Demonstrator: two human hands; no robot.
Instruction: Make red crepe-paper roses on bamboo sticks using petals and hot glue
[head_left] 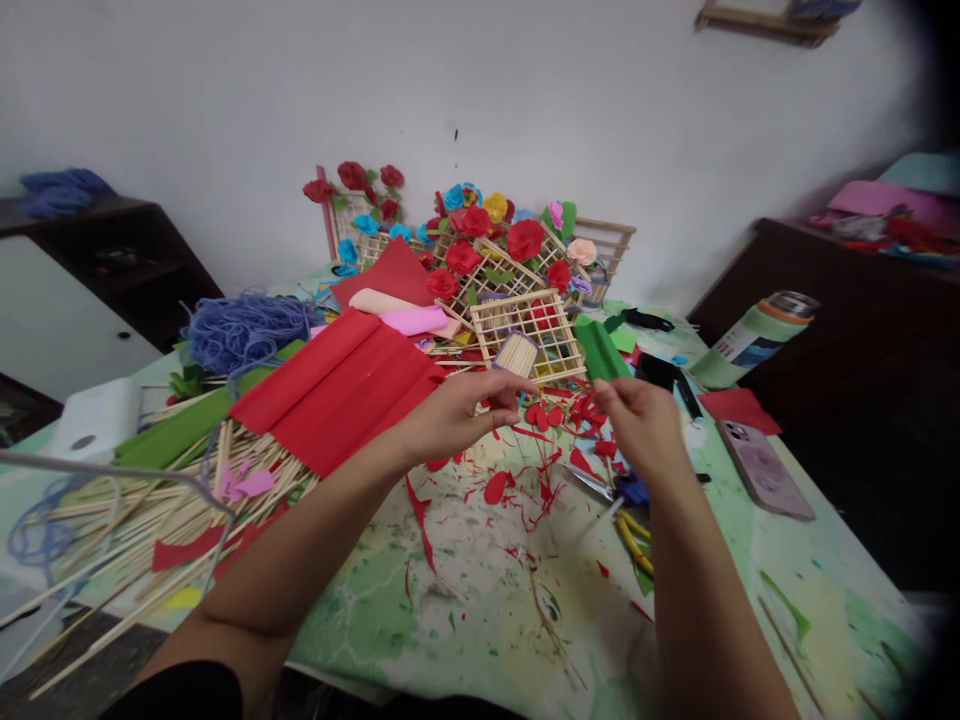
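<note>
My left hand (461, 410) hovers over the table with its fingers curled, fingertips pointing right toward red paper petals (544, 415); whether it pinches anything I cannot tell. My right hand (641, 425) is beside it, fingers bent over the same red scraps, and a thin stick or thread may run between the two hands. Just behind the hands stand a tub of toothpicks (516, 353) and a small wooden lattice frame (529, 333). Scissors (600, 487) lie under my right wrist.
Red crepe sheets (337, 385), green sheets and a pile of bamboo sticks (127, 520) fill the left. Paper roses on wooden frames (487, 245) lean on the wall. Blue yarn (240, 330), a phone (763, 467) and a tumbler (750, 340) lie around.
</note>
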